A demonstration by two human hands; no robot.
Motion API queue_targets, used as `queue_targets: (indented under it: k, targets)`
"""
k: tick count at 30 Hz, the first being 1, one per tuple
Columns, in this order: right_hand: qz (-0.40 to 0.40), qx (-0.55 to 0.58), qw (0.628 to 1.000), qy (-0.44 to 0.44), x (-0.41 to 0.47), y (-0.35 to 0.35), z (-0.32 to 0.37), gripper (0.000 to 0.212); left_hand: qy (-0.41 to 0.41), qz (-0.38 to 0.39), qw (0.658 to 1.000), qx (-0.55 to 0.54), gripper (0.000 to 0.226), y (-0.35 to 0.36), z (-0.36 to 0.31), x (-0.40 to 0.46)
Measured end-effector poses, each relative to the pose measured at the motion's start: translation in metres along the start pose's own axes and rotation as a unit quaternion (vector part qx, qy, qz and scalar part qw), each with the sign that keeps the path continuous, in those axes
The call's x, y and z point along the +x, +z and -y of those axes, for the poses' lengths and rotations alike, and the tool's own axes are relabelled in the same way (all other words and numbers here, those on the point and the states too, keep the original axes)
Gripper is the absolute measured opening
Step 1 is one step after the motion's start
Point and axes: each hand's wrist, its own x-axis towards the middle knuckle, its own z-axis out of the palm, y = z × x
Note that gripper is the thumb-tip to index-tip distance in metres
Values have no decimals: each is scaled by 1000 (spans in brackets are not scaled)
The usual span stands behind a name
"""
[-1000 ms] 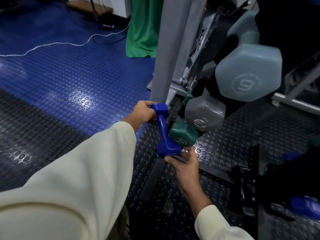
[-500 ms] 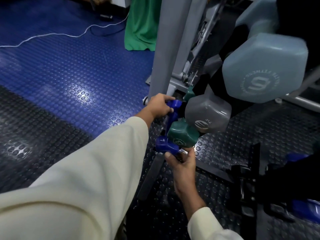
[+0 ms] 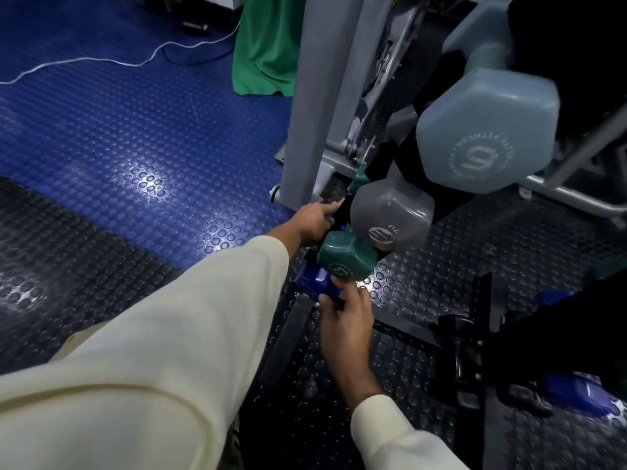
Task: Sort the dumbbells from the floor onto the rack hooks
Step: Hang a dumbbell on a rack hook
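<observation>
A small blue dumbbell (image 3: 314, 282) lies low on the black rack (image 3: 451, 198), just under a green dumbbell (image 3: 346, 262). My left hand (image 3: 314, 222) grips its far head, which is mostly hidden behind the rack. My right hand (image 3: 346, 317) holds its near head from below. Above the green one hang a grey dumbbell (image 3: 390, 218) and a large pale blue dumbbell (image 3: 485, 130). Another blue dumbbell (image 3: 576, 395) lies on the floor at the lower right.
A grey machine post (image 3: 315, 96) rises just left of the rack. Black rack feet (image 3: 291, 340) spread over the studded black mat. A green cloth (image 3: 264, 45) hangs behind, and a white cable (image 3: 84, 59) crosses the blue floor.
Both hands have moved the blue dumbbell from upright in front of the rack to a lower spot tucked beneath the green dumbbell. The camera has moved closer.
</observation>
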Motion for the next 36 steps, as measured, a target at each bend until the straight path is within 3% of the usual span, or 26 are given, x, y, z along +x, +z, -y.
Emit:
queue_targets:
  k: [4, 5, 7, 10, 12, 15, 17, 19, 21, 24, 28, 30, 33, 36]
  targets:
    - [-1, 27, 1000, 7, -2, -10, 6, 35, -43, 33, 995, -88, 41, 6, 12, -2]
    - [1, 48, 999, 25, -3, -11, 7, 35, -62, 13, 990, -128, 39, 14, 28, -2]
    - [7, 91, 994, 54, -6, -15, 7, 33, -112, -98, 968, -203, 45, 32, 54, -24]
    - [-43, 153, 981, 109, 4, -28, 3, 16, -177, -184, 913, -317, 75, 83, 64, -86]
    - [-75, 179, 972, 136, 28, -38, 0, 11, -219, -148, 873, -410, 102, 113, 47, -125]
    - [-54, 191, 968, 154, 72, -49, -14, 34, -250, -121, 775, -567, 87, 126, 24, -128]
    - [-28, 243, 959, 142, 94, -60, 4, 24, -248, -136, 733, -619, 74, 122, 17, -118]
    - [-1, 290, 943, 160, 112, -66, 27, 29, -225, -174, 750, -597, 77, 127, 12, -114]
    - [36, 319, 932, 169, 124, -65, 38, 33, -212, -183, 803, -525, 82, 131, 5, -115]
    - [53, 327, 928, 172, 121, -61, 45, 35, -179, -197, 857, -442, 77, 130, 2, -123]
    - [49, 303, 932, 194, 120, -65, 42, 34, -222, -158, 906, -324, 81, 117, 13, -125]
    - [43, 299, 931, 206, 118, -70, 43, 28, -259, -220, 913, -226, 75, 108, 2, -134]
    - [37, 294, 937, 187, 113, -73, 43, 28, -139, -365, 884, -258, 54, 91, -40, -154]
    - [40, 288, 940, 177, 121, -66, 31, 34, -98, -327, 887, -312, 51, 85, -72, -158]
